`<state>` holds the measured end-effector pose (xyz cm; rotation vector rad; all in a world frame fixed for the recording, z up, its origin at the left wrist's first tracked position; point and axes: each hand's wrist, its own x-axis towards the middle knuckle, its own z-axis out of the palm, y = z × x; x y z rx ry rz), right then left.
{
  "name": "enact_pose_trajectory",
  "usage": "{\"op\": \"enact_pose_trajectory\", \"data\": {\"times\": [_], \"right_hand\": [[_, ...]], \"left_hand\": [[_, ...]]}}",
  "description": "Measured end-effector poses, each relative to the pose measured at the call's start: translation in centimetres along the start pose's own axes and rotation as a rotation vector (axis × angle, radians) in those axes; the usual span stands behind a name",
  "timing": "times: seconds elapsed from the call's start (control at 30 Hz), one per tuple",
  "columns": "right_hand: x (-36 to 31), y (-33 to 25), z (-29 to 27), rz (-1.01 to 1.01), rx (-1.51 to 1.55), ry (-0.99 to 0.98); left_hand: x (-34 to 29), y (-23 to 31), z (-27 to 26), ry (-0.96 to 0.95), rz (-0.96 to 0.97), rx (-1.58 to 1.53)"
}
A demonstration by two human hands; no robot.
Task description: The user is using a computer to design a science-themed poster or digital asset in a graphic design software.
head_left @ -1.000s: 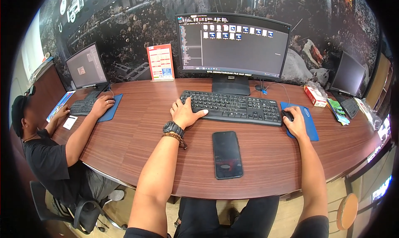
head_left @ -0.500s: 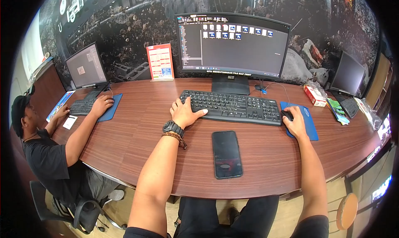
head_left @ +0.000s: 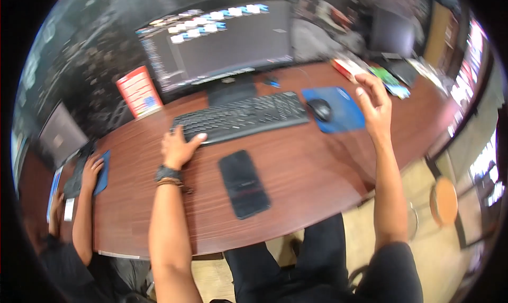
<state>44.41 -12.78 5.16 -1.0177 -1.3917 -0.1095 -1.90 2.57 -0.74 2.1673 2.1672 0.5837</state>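
Note:
My left hand (head_left: pixel 180 147) rests on the left end of a black keyboard (head_left: pixel 246 115), thumb spread away from the fingers and nothing held. Raised above the desk, my right hand (head_left: pixel 377 104) is empty, its fingers curved and apart from the thumb. To its left, a black mouse (head_left: pixel 319 110) lies on a blue mouse pad (head_left: pixel 343 122), not touched by the hand. A black smartphone (head_left: pixel 244 185) lies face up in front of the keyboard. Behind the keyboard stands a wide monitor (head_left: pixel 233 51) showing rows of file icons, blurred by motion.
A red-and-white card in a stand (head_left: pixel 139 92) is left of the monitor. At the right are a red-and-white box (head_left: pixel 348 69), green packets (head_left: pixel 389 82) and another monitor (head_left: pixel 391 33). On the left a co-worker's hand (head_left: pixel 92 170) is at a second mouse pad. An orange stool (head_left: pixel 443 201) stands at right.
My right hand has let go of the mouse and lifted up to the right. My left hand stays on the keyboard. The whole view has turned right and tilted.

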Motion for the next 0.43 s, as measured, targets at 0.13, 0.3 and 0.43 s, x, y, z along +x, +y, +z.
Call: {"op": "enact_pose_trajectory", "data": {"times": [0.13,0.3,0.43], "right_hand": [[-5.4,-3.0,-9.4,0.078,0.128,0.332],[-17.8,3.4,-20.6,0.343,0.151,0.975],[-29.4,12.1,-22.1,0.963,0.059,0.922]], "left_hand": [[1.3,-2.5,0.0,0.034,0.066,-0.033],[2.0,-1.9,1.2,0.021,0.116,-0.111],[3.5,-4.3,2.2,0.053,0.195,-0.140]]}}
